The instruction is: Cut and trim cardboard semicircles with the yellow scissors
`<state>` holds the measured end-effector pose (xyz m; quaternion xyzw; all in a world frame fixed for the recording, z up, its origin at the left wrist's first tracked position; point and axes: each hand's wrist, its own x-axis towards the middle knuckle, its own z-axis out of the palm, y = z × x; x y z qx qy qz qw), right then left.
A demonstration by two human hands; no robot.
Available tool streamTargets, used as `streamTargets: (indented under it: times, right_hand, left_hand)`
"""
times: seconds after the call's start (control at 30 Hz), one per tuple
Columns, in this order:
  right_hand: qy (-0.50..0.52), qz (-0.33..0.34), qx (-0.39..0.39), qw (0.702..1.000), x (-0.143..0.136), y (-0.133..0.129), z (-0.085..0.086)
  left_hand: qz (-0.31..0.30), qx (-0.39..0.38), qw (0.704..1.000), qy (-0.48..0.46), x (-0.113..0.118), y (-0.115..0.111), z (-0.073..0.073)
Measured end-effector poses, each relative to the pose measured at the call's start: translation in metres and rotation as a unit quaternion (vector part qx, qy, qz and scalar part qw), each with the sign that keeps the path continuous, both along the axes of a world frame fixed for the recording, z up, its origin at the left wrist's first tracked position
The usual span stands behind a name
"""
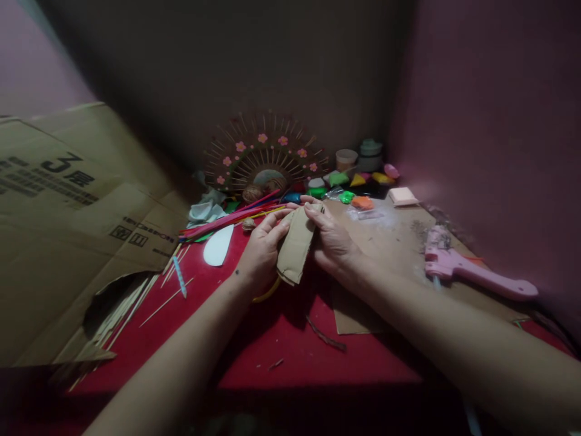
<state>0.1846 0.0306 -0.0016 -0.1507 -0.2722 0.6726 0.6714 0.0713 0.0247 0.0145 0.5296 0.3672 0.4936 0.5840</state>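
Note:
A small folded piece of cardboard [296, 249] is held between my two hands above the red table. My left hand [263, 245] grips its left edge, thumb on the front face. On the other side, my right hand [331, 239] pinches the upper right edge with the thumb across the top. Part of a yellow ring-shaped thing [267, 292] shows beneath the cardboard and my left hand; the rest of it is hidden. A walnut-like brown lump [248, 224] lies just beyond my left hand, near a white rounded cut-out [218, 246].
A big cardboard box [54, 242] stands at left, thin sticks [129, 303] beside it. At right a pink glue gun [476, 269] rests on a flat cardboard sheet [390, 242]. Behind are a flower-decorated fan [267, 157], coloured pipe cleaners [227, 222] and clay packets [338, 179]. A twig [325, 336] lies in front.

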Motion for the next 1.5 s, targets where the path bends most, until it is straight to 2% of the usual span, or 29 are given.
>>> streamTargets:
  times: [0.23, 0.37, 0.43, 0.5, 0.63, 0.73, 0.9, 1.03, 1.23, 1.4, 1.5]
  right_hand:
    - [0.012, -0.054, -0.077, 0.996, -0.008, -0.005, -0.003]
    - [0.009, -0.018, -0.126, 0.992, -0.006, -0.004, -0.008]
    - [0.012, -0.006, -0.140, 0.990, -0.003, -0.002, -0.008]
    - [0.012, -0.021, -0.142, 0.990, 0.001, 0.001, -0.006]
    - [-0.040, -0.116, -0.111, 0.986, 0.008, 0.007, -0.002]
    - [-0.091, -0.164, -0.102, 0.977, 0.009, 0.009, -0.003]
    - [-0.106, -0.174, -0.081, 0.976, 0.006, 0.008, -0.009]
    - [-0.103, -0.164, -0.086, 0.977, 0.005, 0.008, -0.009]
    - [-0.109, -0.170, -0.076, 0.976, 0.005, 0.005, -0.007]
    - [-0.087, -0.151, -0.071, 0.982, 0.004, 0.004, -0.004]
    - [-0.084, -0.144, -0.065, 0.984, 0.004, 0.004, -0.004]
  left_hand:
    - [0.064, -0.005, 0.998, 0.007, 0.011, -0.006, -0.007]
    - [0.075, -0.005, 0.997, 0.004, 0.014, -0.005, -0.015]
    - [0.058, -0.008, 0.998, 0.023, 0.014, -0.006, -0.016]
    - [0.046, 0.013, 0.996, 0.074, 0.013, -0.009, -0.013]
    - [0.005, 0.105, 0.969, 0.225, 0.008, -0.015, -0.007]
    - [-0.057, 0.109, 0.951, 0.285, 0.006, -0.019, -0.006]
    - [-0.090, 0.090, 0.955, 0.268, 0.007, -0.021, -0.007]
    - [-0.074, 0.098, 0.953, 0.277, 0.007, -0.021, -0.006]
    - [-0.088, 0.123, 0.945, 0.289, 0.004, -0.018, -0.010]
    - [-0.059, 0.163, 0.944, 0.281, 0.000, -0.014, -0.015]
    - [-0.060, 0.161, 0.947, 0.272, -0.001, -0.015, -0.015]
